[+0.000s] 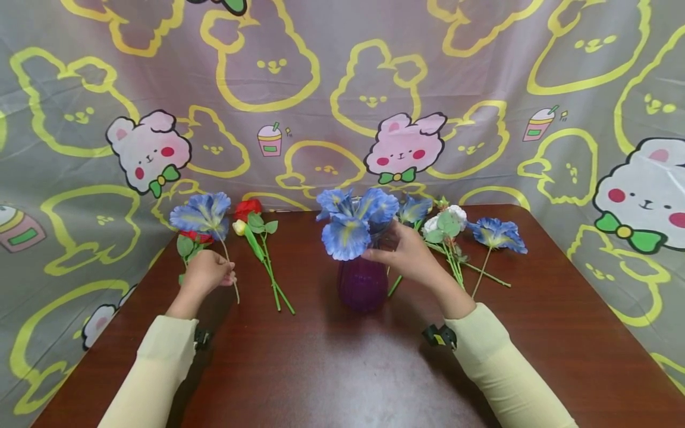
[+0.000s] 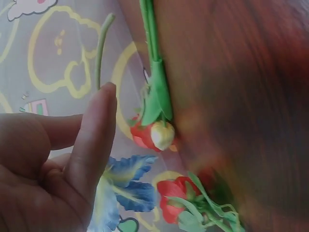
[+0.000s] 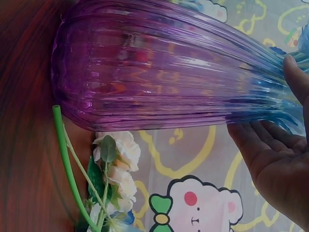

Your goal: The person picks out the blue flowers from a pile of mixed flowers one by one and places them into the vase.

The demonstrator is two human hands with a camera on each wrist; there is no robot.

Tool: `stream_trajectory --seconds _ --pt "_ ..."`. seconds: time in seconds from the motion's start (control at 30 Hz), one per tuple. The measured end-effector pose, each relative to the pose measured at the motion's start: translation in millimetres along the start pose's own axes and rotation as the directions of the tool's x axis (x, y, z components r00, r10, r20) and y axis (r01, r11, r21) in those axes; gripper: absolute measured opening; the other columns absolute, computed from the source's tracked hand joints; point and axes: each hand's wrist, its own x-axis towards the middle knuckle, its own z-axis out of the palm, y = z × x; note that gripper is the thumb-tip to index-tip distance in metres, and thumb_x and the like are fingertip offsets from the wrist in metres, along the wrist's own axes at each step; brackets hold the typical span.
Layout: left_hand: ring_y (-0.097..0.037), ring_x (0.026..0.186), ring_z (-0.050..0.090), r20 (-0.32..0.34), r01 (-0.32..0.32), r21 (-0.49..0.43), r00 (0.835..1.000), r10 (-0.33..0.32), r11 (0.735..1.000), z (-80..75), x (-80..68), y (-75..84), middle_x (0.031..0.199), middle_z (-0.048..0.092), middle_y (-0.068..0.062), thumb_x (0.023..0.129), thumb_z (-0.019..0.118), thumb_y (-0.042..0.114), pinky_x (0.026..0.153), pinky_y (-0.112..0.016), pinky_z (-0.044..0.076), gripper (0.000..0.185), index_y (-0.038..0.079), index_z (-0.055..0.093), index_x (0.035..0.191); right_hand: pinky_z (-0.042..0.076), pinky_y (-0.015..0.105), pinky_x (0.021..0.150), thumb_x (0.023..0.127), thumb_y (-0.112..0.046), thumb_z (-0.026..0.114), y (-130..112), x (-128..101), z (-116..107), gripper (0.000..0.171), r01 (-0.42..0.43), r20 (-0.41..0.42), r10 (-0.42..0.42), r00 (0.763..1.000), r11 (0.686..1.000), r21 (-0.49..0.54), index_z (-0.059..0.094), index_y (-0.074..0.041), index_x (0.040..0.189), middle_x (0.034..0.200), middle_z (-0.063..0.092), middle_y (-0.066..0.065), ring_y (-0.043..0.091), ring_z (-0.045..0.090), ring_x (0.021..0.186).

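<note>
Blue flower [image 1: 200,215] stands above the table's [image 1: 342,368] left side, its stem pinched in your left hand [image 1: 206,274]. Your right hand [image 1: 409,252], fingers loosely spread, touches the purple vase [image 1: 363,284] neck at the centre.

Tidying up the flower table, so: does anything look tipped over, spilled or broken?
Nothing stands out. The purple ribbed glass vase stands upright on the brown table, blue fabric flowers in it; loose stems lie flat either side.
</note>
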Motion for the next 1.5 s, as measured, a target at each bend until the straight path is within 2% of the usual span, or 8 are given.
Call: stream_trajectory --seconds 0.3,0.47,0.7,0.97,1.1,1.27,1.37,1.5 --pt "-0.012 0.056 0.066 -0.089 -0.169 -0.044 0.982 0.165 0.985 4.1 -4.6 26.0 0.070 0.070 -0.013 0.096 0.059 0.006 0.055 -0.027 0.056 0.022 -0.014 0.066 0.093 0.050 0.040 0.093 0.082 -0.016 0.080 0 -1 0 0.061 0.008 0.004 -0.008 1.000 1.000 0.012 0.051 -0.001 0.133 0.125 0.061 0.017 0.028 0.060 0.114" --pt "-0.015 0.059 0.068 -0.128 -0.255 -0.055 0.961 0.247 0.965 10.6 -8.9 45.8 0.072 0.070 -0.013 0.096 0.060 0.007 0.056 -0.029 0.057 0.021 -0.012 0.067 0.094 0.050 0.041 0.092 0.081 -0.017 0.081 1 0 0 0.060 0.007 -0.005 -0.007 1.000 1.000 -0.005 0.052 -0.003 0.132 0.124 0.062 0.015 0.027 0.061 0.112" --pt "-0.017 0.061 0.068 -0.168 -0.343 0.003 0.926 0.339 0.939 16.7 -13.0 69.6 0.073 0.070 -0.011 0.095 0.064 0.013 0.056 -0.029 0.057 0.019 -0.004 0.070 0.091 0.050 0.041 0.092 0.081 -0.018 0.082 0 0 -1 0.062 0.005 -0.010 -0.006 1.000 1.000 -0.011 0.052 -0.004 0.133 0.125 0.061 0.015 0.027 0.060 0.113" --pt "-0.023 0.062 0.070 -0.200 -0.470 -0.040 0.868 0.454 0.882 20.4 -22.6 95.4 0.074 0.070 -0.012 0.093 0.067 0.008 0.057 -0.032 0.057 0.014 -0.006 0.068 0.090 0.052 0.040 0.089 0.081 -0.020 0.082 -2 -1 -2 0.060 -0.009 0.006 0.009 1.000 1.000 -0.022 0.053 -0.003 0.131 0.122 0.063 0.014 0.027 0.061 0.110" --pt "-0.026 0.064 0.070 -0.199 -0.515 -0.096 0.848 0.491 0.852 22.8 -32.7 109.1 0.075 0.070 -0.014 0.092 0.067 0.005 0.058 -0.032 0.058 0.012 -0.007 0.067 0.091 0.053 0.040 0.087 0.081 -0.020 0.081 -7 -2 -8 0.058 -0.029 0.021 0.029 0.999 0.999 -0.029 0.054 -0.002 0.129 0.119 0.064 0.014 0.028 0.062 0.109" --pt "-0.023 0.064 0.069 -0.207 -0.569 -0.096 0.814 0.543 0.817 25.5 -45.6 123.0 0.076 0.070 -0.012 0.090 0.069 0.005 0.060 -0.031 0.058 0.009 -0.005 0.067 0.091 0.048 0.044 0.096 0.082 -0.024 0.081 -16 -6 -25 0.071 -0.064 0.008 0.065 0.998 0.993 -0.095 0.046 0.003 0.138 0.130 0.057 0.019 0.033 0.055 0.121" --pt "-0.020 0.063 0.069 -0.217 -0.601 -0.082 0.790 0.574 0.795 26.0 -52.9 130.0 0.077 0.070 -0.011 0.089 0.071 0.006 0.060 -0.031 0.058 0.009 -0.003 0.068 0.091 0.044 0.046 0.100 0.083 -0.027 0.079 -23 -7 -37 0.078 -0.049 -0.024 0.046 0.999 0.984 -0.169 0.040 0.002 0.144 0.137 0.052 0.020 0.033 0.052 0.124" --pt "-0.016 0.063 0.068 -0.223 -0.639 -0.052 0.756 0.615 0.767 27.4 -63.6 137.3 0.076 0.070 -0.008 0.088 0.072 0.007 0.061 -0.028 0.057 0.009 -0.001 0.069 0.091 0.045 0.042 0.099 0.085 -0.024 0.078 -38 -9 -46 0.069 0.026 -0.090 -0.046 0.995 0.978 -0.206 0.046 -0.002 0.142 0.136 0.055 0.016 0.030 0.055 0.121"
